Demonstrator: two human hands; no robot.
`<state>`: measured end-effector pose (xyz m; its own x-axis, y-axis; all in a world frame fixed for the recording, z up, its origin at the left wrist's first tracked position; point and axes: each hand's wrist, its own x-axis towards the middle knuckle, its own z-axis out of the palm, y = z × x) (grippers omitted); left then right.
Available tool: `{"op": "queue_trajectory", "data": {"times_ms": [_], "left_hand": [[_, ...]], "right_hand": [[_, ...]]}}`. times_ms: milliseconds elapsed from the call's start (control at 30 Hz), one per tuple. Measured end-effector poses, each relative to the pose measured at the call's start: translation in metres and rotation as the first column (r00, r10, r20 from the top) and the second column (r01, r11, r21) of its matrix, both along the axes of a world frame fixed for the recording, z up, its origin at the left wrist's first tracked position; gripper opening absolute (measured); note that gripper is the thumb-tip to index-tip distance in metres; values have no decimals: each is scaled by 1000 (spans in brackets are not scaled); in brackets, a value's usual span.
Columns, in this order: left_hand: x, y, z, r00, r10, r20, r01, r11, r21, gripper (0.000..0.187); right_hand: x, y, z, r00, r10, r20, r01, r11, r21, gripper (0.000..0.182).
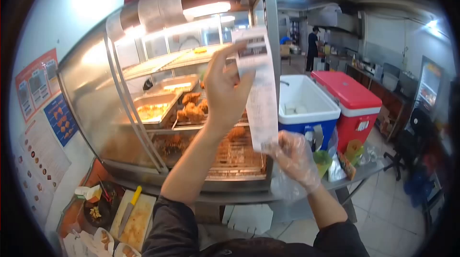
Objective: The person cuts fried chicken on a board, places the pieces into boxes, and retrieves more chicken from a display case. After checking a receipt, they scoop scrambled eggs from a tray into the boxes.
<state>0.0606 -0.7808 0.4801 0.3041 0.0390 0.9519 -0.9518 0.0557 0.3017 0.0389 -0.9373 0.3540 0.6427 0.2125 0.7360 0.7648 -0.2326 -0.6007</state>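
Here, hands (225, 89) hold receipt (261, 99) before warmer (143, 113).

The receipt (261, 99) is thin matt paper, the right hand (294, 159) wears a clear, crinkled plastic glove, and the warming cabinet (96, 94) is glossy glass and brushed metal.
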Motion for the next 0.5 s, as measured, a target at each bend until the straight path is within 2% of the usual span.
{"op": "queue_trajectory", "data": {"times_ms": [33, 67, 100, 133, 200, 233, 300, 333, 400, 433, 500], "left_hand": [[2, -6, 25, 980, 136, 145, -142, 989, 31, 40], [13, -8, 53, 953, 194, 231, -209, 977, 43, 41], [19, -19, 82, 938, 236, 253, -242, 970, -7, 38], [38, -20, 109, 877, 252, 408, -272, 962, -8, 36], [73, -24, 152, 845, 401, 353, -437, 899, 24, 35], [90, -23, 162, 844, 401, 356, -437, 899, 25, 35], [113, -20, 172, 455, 703, 547, -782, 609, -133, 32], [107, -22, 167, 454, 704, 546, -783, 608, -132, 32], [94, -26, 158, -26, 849, 528, -943, 154, -294, 30], [92, -26, 160, -27, 849, 528, -944, 152, -293, 30], [90, -24, 169, -173, 652, 739, -923, 154, -352, 28]], "right_hand": [[6, -5, 18, 989, -38, 142, 36, 999, 16, 15], [1, -7, 50, 991, -63, 117, 64, 998, -5, 16], [10, -9, 65, 906, -177, 384, 203, 979, -29, 20], [43, -15, 74, 883, -157, 443, 235, 964, -126, 17], [32, -14, 113, 989, -63, 130, 59, 998, 38, 14], [42, -13, 119, 989, -63, 132, 58, 997, 41, 14], [70, -11, 120, 997, 20, 75, -31, 989, 146, 16], [76, -10, 119, 997, 21, 73, -32, 989, 146, 16], [84, -7, 117, 989, 104, 109, -122, 976, 180, 20], [78, -7, 119, 989, 105, 108, -124, 976, 181, 20], [60, -9, 124, 991, 81, 105, -95, 986, 140, 20]]}}
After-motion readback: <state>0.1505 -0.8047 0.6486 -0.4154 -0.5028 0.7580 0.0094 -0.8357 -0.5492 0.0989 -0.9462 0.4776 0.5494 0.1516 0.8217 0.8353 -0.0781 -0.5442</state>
